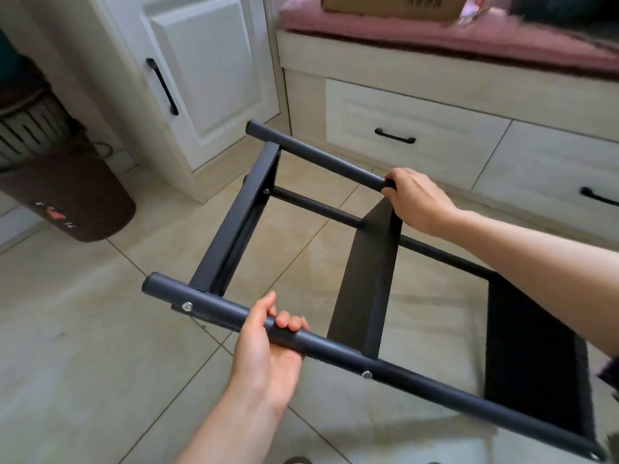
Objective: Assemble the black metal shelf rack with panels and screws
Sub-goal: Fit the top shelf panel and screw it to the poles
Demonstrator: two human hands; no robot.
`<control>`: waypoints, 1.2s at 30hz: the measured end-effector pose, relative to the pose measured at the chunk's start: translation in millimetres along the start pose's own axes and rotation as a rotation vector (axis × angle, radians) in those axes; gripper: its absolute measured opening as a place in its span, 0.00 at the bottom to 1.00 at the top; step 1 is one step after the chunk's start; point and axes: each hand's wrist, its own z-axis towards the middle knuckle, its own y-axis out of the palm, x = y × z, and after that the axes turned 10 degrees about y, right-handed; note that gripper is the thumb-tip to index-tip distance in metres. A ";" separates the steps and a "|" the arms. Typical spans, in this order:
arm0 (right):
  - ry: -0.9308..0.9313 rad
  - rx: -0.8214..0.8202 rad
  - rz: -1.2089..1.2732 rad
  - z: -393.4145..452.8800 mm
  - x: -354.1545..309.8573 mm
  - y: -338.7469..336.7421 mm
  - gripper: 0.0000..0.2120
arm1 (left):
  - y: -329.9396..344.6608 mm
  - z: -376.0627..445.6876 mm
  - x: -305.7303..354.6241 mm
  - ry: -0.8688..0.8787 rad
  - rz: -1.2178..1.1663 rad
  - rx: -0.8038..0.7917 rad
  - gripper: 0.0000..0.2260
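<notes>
I hold the rack [365,272] above the tiled floor [83,346]: left grip [268,343] and right grip [415,199] each wrap a pole.

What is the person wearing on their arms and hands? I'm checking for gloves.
Nothing shows: the left hand and right hand are bare, with no gloves, rings or watch visible. Both forearms are bare too, with no sleeves in frame.

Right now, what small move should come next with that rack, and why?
Probably tip the rack upright onto the floor: the left hand and right hand each grip a post, panels look screwed in, and it hangs tilted.
</notes>
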 end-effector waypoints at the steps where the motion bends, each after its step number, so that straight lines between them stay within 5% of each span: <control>1: 0.009 0.025 0.006 -2.4 -3.8 -13.2 0.10 | 5.3 -4.3 9.6 0.021 0.013 -0.029 0.13; 12: 0.113 0.240 0.261 -79.7 15.9 -104.1 0.02 | 52.9 -50.5 73.9 0.346 0.252 -0.319 0.14; 17: 0.204 0.326 0.331 -124.4 47.5 -125.6 0.07 | 78.8 -71.4 72.2 0.447 0.354 -0.423 0.12; 24: 0.202 0.225 0.482 -202.4 90.2 -146.0 0.22 | 93.7 -98.5 48.0 0.543 0.507 -0.511 0.12; 29: 0.298 0.182 0.590 -240.4 112.1 -158.3 0.16 | 108.6 -115.5 36.2 0.588 0.647 -0.550 0.20; 36: 0.386 0.156 0.614 -274.6 133.6 -166.4 0.13 | 112.7 -124.4 14.8 0.702 0.756 -0.578 0.18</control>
